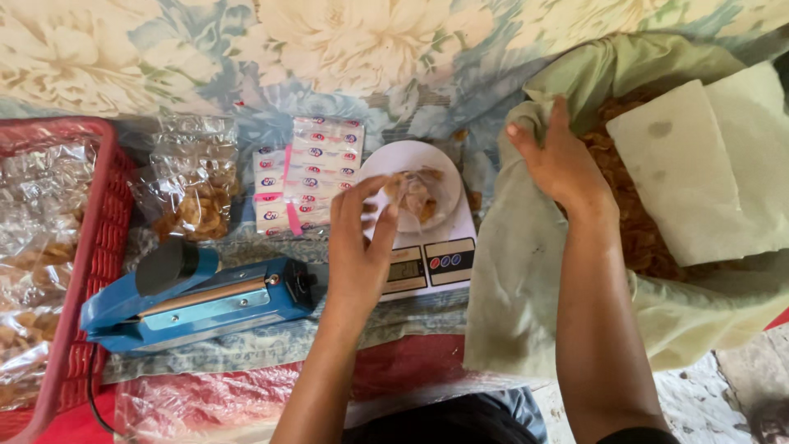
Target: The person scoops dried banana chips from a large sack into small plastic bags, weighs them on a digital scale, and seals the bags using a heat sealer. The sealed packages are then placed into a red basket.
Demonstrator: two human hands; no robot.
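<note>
My left hand pinches the top of a small clear bag of brown snacks, which rests on the round white pan of a kitchen scale. My right hand lies on the folded rim of a big pale green sack filled with brown fried chips. A sheet of white paper covers part of the chips.
A blue heat sealer sits left of the scale. Behind it lie a filled clear packet and a stack of printed labels. A red basket of packed bags stands at the far left. Floral cloth covers the surface.
</note>
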